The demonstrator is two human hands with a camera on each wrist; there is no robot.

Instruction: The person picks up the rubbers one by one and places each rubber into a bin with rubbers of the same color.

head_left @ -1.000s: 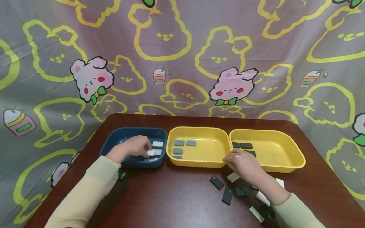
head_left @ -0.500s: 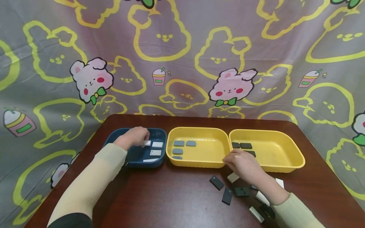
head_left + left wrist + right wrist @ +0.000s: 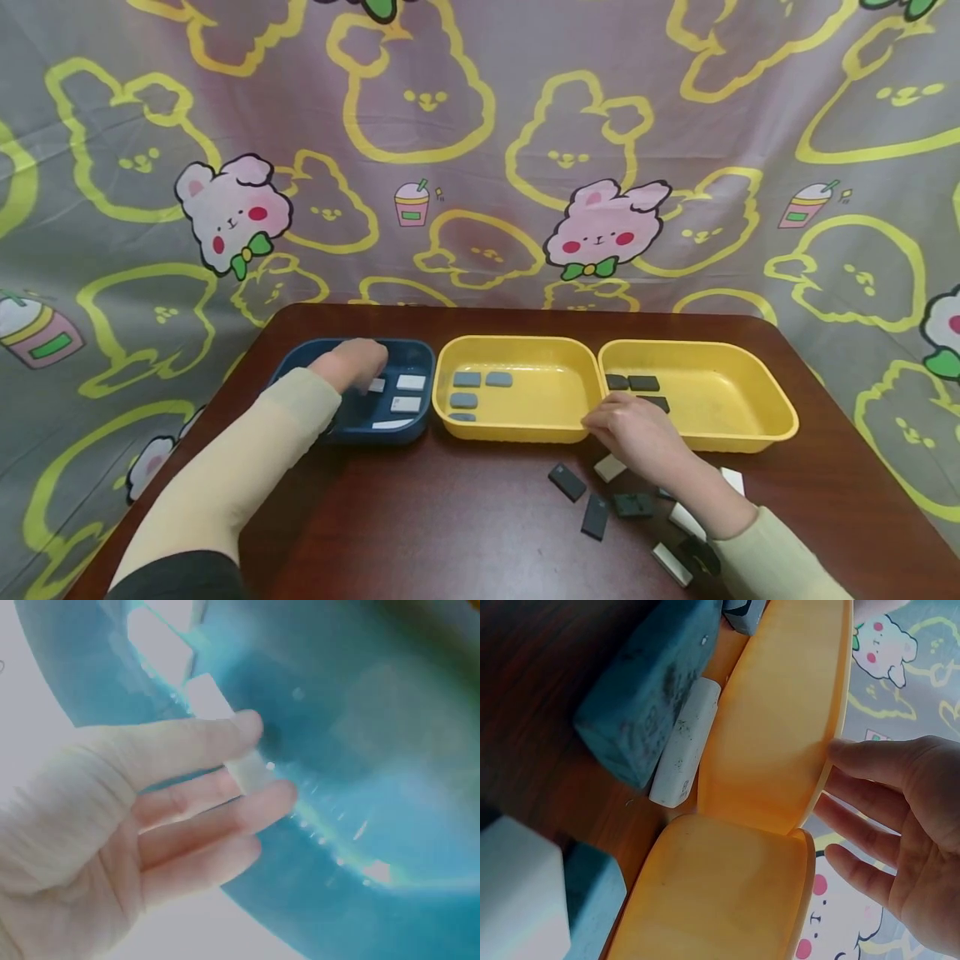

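In the left wrist view my left hand (image 3: pixel 172 802) pinches a white rectangular block (image 3: pixel 251 772) between thumb and fingers, inside the blue bin (image 3: pixel 408 435). From the head, the left hand covers much of that bin's left half, and the block shows just below it. Other white blocks (image 3: pixel 406 404) lie in the bin's right part. My right hand (image 3: pixel 637 429) holds the front right corner of the middle yellow bin (image 3: pixel 517 432), its thumb (image 3: pixel 855 754) on the rim and its fingers on the other side of the wall.
Grey blocks (image 3: pixel 467 379) lie in the middle bin and dark blocks (image 3: pixel 643 383) in the right yellow bin (image 3: pixel 720 442). Several loose dark (image 3: pixel 567 482) and white blocks (image 3: pixel 671 564) are scattered on the table (image 3: pixel 420 517) around the right forearm. A patterned cloth (image 3: pixel 480 167) hangs behind.
My left hand has moved from the front of the blue bin toward its back and slightly left, with a white block. My right hand stays on the yellow bin's corner.
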